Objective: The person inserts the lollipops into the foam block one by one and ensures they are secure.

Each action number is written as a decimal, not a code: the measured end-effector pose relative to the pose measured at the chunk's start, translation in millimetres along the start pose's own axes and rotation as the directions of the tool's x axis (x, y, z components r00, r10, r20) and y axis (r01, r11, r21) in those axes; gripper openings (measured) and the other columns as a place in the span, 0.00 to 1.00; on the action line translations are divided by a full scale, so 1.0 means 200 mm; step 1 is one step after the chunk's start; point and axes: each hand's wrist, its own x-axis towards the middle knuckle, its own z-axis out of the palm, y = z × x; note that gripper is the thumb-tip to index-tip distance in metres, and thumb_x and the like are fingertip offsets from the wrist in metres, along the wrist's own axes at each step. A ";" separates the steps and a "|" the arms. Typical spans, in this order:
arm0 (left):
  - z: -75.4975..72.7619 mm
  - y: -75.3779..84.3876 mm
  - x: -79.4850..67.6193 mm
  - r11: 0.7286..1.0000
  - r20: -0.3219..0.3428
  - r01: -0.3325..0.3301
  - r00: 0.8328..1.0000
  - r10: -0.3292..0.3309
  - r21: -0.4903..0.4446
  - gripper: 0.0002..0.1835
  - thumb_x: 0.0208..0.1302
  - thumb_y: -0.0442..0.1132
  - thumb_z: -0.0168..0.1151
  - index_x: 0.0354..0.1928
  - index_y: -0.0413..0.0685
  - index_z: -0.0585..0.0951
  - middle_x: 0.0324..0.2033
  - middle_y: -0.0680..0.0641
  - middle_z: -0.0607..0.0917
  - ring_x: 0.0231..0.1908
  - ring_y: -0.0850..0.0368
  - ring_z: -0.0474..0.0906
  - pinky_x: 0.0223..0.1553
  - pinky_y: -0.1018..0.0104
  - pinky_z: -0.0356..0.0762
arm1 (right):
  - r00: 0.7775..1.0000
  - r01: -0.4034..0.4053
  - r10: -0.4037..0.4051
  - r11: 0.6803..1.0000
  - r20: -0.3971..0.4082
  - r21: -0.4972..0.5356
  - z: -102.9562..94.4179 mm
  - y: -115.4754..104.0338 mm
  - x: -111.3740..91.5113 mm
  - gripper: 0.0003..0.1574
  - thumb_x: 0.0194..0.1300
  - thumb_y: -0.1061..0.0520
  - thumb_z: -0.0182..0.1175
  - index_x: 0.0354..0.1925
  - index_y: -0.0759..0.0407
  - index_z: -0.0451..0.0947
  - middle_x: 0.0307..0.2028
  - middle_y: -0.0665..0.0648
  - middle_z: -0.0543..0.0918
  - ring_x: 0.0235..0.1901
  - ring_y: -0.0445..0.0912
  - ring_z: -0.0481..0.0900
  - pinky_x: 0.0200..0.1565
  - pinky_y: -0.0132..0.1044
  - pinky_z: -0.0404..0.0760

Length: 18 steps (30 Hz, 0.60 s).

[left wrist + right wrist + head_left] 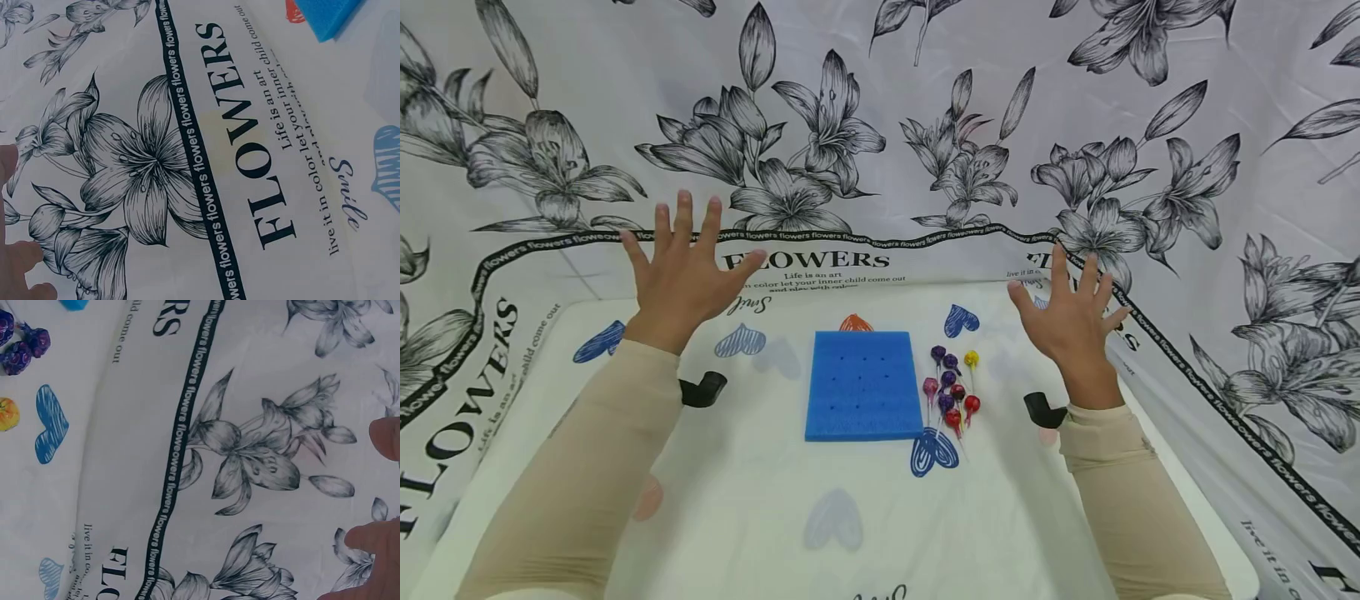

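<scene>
Both hands are raised with fingers spread, and neither holds anything. The left hand (681,275) is up at the left, apart from the blue foam block (861,387). At the right, the right hand (1072,325) hangs beyond a cluster of wrapped lollipops (948,379), not touching them. Small dark holes dot the top of the flat block. The lollipops lie just right of it, with purple, red, pink and yellow wrappers. In the right wrist view, purple lollipops (15,357) and a yellow lollipop (7,414) show at the left edge.
A white cloth with printed hearts covers the table (745,517). Behind it hangs a white curtain (850,200) with black flower drawings and lettering, which also runs down both sides. Dark wrist mounts (703,390) jut inward from both sleeves.
</scene>
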 end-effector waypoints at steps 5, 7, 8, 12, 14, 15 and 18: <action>-0.02 0.01 -0.02 1.000 -0.045 -0.014 0.999 0.014 -0.012 0.52 0.60 0.78 0.35 0.75 0.60 0.31 0.72 0.48 0.24 0.69 0.48 0.15 0.58 0.36 0.10 | 0.998 0.040 -0.039 0.999 -0.046 0.028 -0.03 -0.03 -0.02 0.57 0.62 0.20 0.40 0.77 0.41 0.32 0.74 0.65 0.28 0.69 0.67 0.23 0.55 0.76 0.24; -0.02 0.02 -0.03 1.000 -0.063 -0.025 0.998 0.023 -0.020 0.52 0.60 0.78 0.36 0.75 0.60 0.32 0.72 0.49 0.25 0.69 0.49 0.16 0.58 0.37 0.10 | 0.997 0.060 -0.058 0.997 -0.059 0.045 -0.04 -0.04 -0.02 0.57 0.62 0.21 0.42 0.77 0.41 0.33 0.74 0.63 0.28 0.70 0.65 0.23 0.56 0.75 0.25; -0.02 0.02 -0.04 0.999 -0.069 -0.029 0.997 0.027 -0.025 0.52 0.60 0.78 0.37 0.75 0.59 0.32 0.72 0.49 0.25 0.69 0.49 0.16 0.59 0.37 0.11 | 0.996 0.071 -0.067 0.996 -0.063 0.054 -0.05 -0.05 -0.03 0.56 0.62 0.21 0.42 0.77 0.40 0.33 0.74 0.63 0.28 0.70 0.64 0.23 0.56 0.75 0.24; -0.03 0.03 -0.06 0.998 -0.096 -0.048 0.994 0.043 -0.052 0.52 0.60 0.76 0.39 0.76 0.59 0.33 0.73 0.50 0.25 0.70 0.51 0.17 0.61 0.39 0.13 | 0.990 0.119 -0.112 0.989 -0.090 0.085 -0.05 -0.07 -0.05 0.55 0.63 0.24 0.45 0.77 0.41 0.36 0.75 0.62 0.29 0.70 0.62 0.24 0.58 0.73 0.25; -0.03 0.03 -0.08 0.995 -0.111 -0.057 0.993 0.048 -0.078 0.52 0.61 0.75 0.42 0.76 0.58 0.34 0.73 0.51 0.26 0.70 0.51 0.18 0.62 0.40 0.15 | 0.985 0.145 -0.135 0.985 -0.109 0.096 -0.06 -0.07 -0.06 0.55 0.64 0.25 0.47 0.77 0.41 0.37 0.75 0.61 0.31 0.71 0.62 0.25 0.59 0.72 0.25; -0.03 0.03 -0.09 0.993 -0.124 -0.064 0.991 0.052 -0.096 0.52 0.61 0.74 0.43 0.76 0.58 0.34 0.73 0.51 0.27 0.70 0.51 0.18 0.63 0.41 0.16 | 0.982 0.160 -0.147 0.982 -0.122 0.102 -0.06 -0.08 -0.06 0.55 0.64 0.26 0.48 0.77 0.42 0.39 0.75 0.61 0.32 0.71 0.62 0.26 0.59 0.72 0.26; -0.03 0.04 -0.12 0.980 -0.166 -0.096 0.984 0.067 -0.174 0.52 0.62 0.71 0.48 0.76 0.57 0.36 0.73 0.52 0.29 0.70 0.53 0.20 0.65 0.44 0.19 | 0.970 0.201 -0.181 0.972 -0.162 0.119 -0.07 -0.09 -0.07 0.54 0.64 0.28 0.51 0.77 0.43 0.42 0.75 0.61 0.35 0.71 0.61 0.29 0.61 0.70 0.29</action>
